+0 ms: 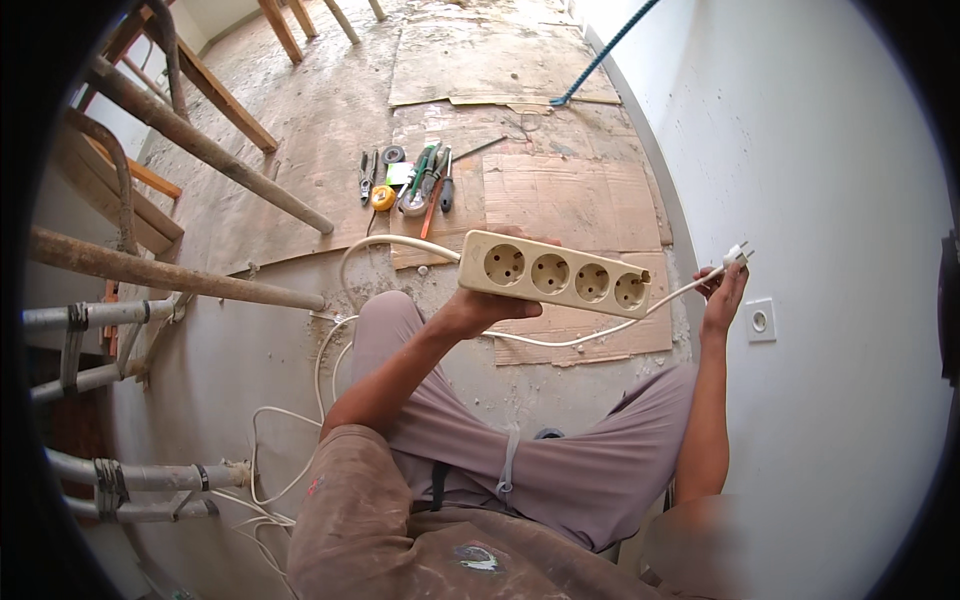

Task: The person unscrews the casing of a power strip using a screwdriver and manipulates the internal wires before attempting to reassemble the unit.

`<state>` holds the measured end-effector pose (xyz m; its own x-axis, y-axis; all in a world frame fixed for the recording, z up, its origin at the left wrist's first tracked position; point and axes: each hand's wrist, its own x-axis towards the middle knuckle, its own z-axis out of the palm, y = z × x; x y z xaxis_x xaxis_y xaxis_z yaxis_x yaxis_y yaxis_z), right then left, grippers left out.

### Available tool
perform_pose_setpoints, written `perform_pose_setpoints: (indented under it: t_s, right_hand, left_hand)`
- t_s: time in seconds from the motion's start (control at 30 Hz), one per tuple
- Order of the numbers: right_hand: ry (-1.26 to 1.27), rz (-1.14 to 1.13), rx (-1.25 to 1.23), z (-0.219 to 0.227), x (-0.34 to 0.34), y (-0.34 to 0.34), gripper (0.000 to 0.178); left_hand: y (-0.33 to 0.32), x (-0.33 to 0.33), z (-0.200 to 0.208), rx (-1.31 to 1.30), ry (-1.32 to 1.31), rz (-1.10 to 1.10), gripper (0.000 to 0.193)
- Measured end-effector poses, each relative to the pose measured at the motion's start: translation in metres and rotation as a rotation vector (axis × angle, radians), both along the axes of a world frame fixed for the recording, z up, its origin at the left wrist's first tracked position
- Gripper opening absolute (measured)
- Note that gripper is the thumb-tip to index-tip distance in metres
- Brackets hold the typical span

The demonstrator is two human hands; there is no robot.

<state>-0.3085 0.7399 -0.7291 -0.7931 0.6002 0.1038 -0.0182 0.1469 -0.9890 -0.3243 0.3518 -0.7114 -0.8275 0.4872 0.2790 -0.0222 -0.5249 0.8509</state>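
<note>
Power strip [555, 273] clamped by its left half in our left hand [485, 311], palm hidden behind, plug [737, 254] pinched atop our right hand [722, 294], finger contact unclear

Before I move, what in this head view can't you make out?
All in the head view:
Power strip: its back faces away from the camera.
Left hand: its fingers are mostly hidden behind the strip.
White cable: the left knee hides part of its run.
Blue rod: upper end cut off by the top edge.
</note>
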Motion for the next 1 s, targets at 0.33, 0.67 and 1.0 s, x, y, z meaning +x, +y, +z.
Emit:
perform_pose_setpoints:
  t_s: [0.33, 0.67, 1.0]
  right_hand:
    - [-0.084, 0.011, 0.098, -0.006, -0.012, -0.001, 0.04]
    - [-0.083, 0.072, 0.131, -0.008, -0.018, -0.009, 0.039]
    - [-0.087, 0.089, 0.159, -0.001, -0.025, -0.023, 0.042]
  left_hand:
    - [-0.005, -0.005, 0.028, 0.11, 0.147, -0.044, 0.077]
    - [-0.014, -0.004, 0.026, 0.129, 0.075, -0.064, 0.069]
    - [-0.025, -0.011, 0.019, -0.006, 0.198, -0.052, 0.07]
